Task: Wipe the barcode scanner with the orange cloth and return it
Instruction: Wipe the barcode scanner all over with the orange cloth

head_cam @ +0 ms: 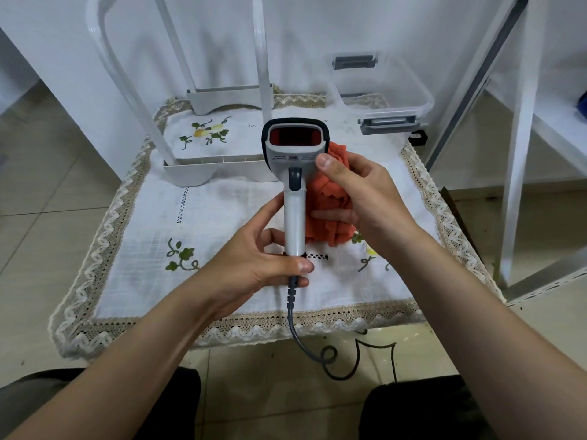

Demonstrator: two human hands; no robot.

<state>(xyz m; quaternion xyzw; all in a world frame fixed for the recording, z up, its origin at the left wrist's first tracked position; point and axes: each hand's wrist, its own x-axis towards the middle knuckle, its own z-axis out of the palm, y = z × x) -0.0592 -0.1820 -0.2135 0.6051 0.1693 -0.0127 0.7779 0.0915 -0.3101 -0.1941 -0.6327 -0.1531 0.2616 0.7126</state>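
A white barcode scanner (293, 160) with a red window and a grey trigger stands upright above the table, window facing me. My left hand (257, 258) grips the bottom of its handle. Its grey cable (293, 315) hangs down over the table's front edge to the floor. My right hand (359, 192) holds a bunched orange cloth (327, 204) against the right side of the scanner, with the thumb on the head's lower right corner.
A small table carries a white embroidered tablecloth (203, 223) with a lace border. A white plastic rack (219, 166) stands at the back left, a clear lidded box (381, 93) at the back right. White shelving (521, 154) rises on the right.
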